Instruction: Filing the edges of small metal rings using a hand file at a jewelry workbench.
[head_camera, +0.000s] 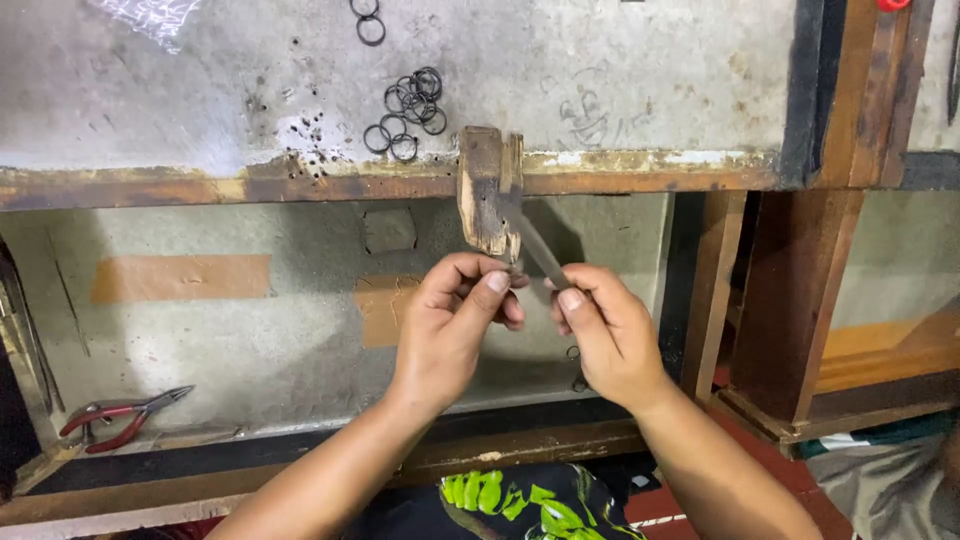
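Note:
My left hand (455, 320) is pinched shut on something small, held right under a worn wooden peg (488, 190) that sticks out from the bench edge; the item itself is hidden by my fingers. My right hand (610, 335) grips a thin grey metal file (540, 250), its blade angled up-left against the peg's lower end, next to my left fingertips. A pile of several dark wire rings (410, 110) lies on the grey benchtop just behind the peg.
Red-handled pliers (125, 415) lie in the lower tray at left. Two more rings (368, 20) sit at the top of the benchtop (650, 70). A wooden post (790, 300) stands at right. Two small rings (576, 368) lie in the tray behind my right hand.

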